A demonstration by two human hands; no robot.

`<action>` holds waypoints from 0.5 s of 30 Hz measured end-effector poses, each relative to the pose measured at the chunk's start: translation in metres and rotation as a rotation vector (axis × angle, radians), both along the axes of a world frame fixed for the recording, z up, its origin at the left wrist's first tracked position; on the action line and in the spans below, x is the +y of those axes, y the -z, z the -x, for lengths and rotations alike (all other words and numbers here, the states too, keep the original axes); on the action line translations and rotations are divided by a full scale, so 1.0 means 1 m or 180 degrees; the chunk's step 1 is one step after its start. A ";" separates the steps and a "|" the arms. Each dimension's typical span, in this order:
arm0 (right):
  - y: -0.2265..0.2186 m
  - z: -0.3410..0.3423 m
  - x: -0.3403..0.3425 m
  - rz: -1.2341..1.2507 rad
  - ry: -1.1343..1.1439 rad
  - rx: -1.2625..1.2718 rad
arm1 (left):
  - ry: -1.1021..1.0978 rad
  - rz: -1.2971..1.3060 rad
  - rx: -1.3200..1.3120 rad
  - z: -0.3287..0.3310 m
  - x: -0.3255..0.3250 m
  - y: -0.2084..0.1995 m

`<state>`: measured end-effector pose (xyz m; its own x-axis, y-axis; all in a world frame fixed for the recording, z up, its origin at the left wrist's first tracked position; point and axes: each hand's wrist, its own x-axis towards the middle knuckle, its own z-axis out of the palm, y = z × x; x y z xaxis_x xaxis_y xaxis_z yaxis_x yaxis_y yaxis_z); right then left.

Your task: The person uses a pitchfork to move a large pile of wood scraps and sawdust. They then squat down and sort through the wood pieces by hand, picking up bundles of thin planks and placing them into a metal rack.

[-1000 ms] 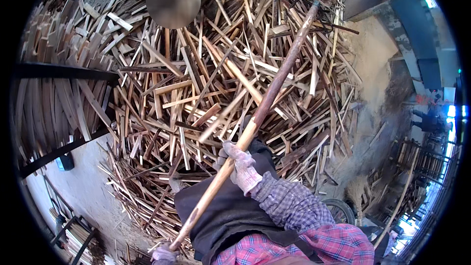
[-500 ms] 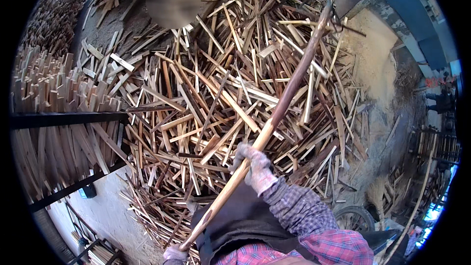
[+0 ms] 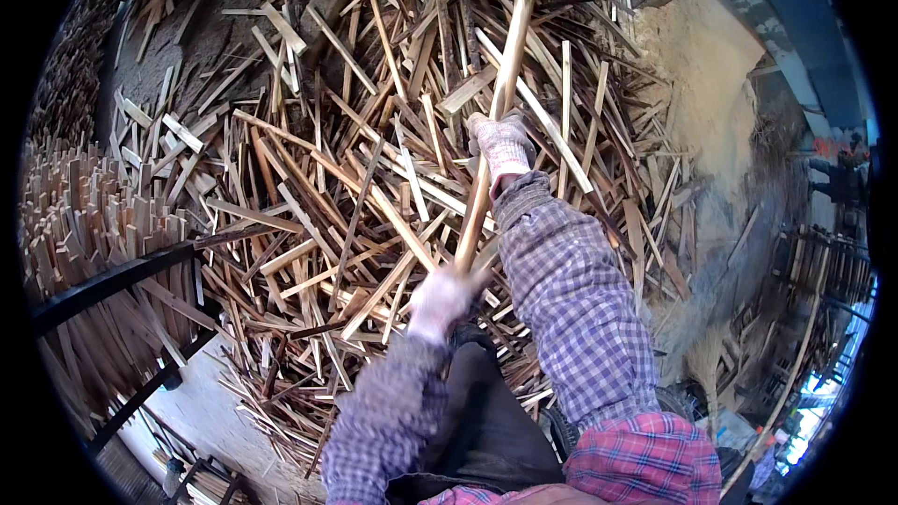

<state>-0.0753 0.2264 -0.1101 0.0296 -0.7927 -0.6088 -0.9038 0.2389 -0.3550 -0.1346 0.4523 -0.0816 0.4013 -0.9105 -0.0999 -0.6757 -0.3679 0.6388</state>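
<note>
Wooden pole (image 3: 509,75) is stretching over loose sticks (image 3: 393,210), its long axis running from just past six o'clock to just past twelve. The gloved right hand (image 3: 503,143) is gripping nearer its far end; the blurred left hand (image 3: 440,304), at seven o'clock from the right, is clasping its near end.

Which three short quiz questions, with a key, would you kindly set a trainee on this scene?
1. Multiple choice: Which grip is higher in the picture on the long, round, pale wooden pole?
A) left
B) right
2. True or false: The loose, flat, brown-and-tan wooden strips lie sorted in neat parallel rows.
3. Fill in: Upright, tan wooden sticks stand packed by a dark bar at the picture's ____ side.

Key:
1. B; the right grip is above the motion-blurred left grip.
2. False; they lie jumbled at many angles.
3. left
</note>
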 end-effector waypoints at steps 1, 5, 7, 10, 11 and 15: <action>-0.001 -0.007 -0.001 -0.0438 0.0054 -0.0649 | -0.0883 -0.0343 0.2465 -0.022 -0.031 -0.006; 0.047 0.008 -0.056 -0.0254 -0.0856 -0.0860 | -0.2072 0.0335 0.6633 -0.028 -0.080 -0.029; 0.060 0.021 -0.021 0.0374 -0.1071 -0.0373 | -0.2134 0.0219 0.7340 -0.005 -0.044 0.002; 0.008 0.032 0.030 -0.0018 -0.0375 0.0020 | -0.2152 0.0062 0.6992 0.020 -0.011 0.015; 0.000 0.040 0.038 -0.0147 -0.0490 -0.0109 | -0.2131 -0.0002 0.7040 0.020 -0.005 -0.002; -0.031 0.068 0.077 -0.0751 -0.0065 -0.0933 | -0.2635 -0.0305 0.6094 0.044 0.031 -0.051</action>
<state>-0.1435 0.3033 -0.0791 0.2440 -0.6292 -0.7379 -0.7774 0.3280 -0.5367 -0.1782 0.4830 -0.0307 -0.0230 -0.5805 -0.8140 0.9621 -0.2340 0.1398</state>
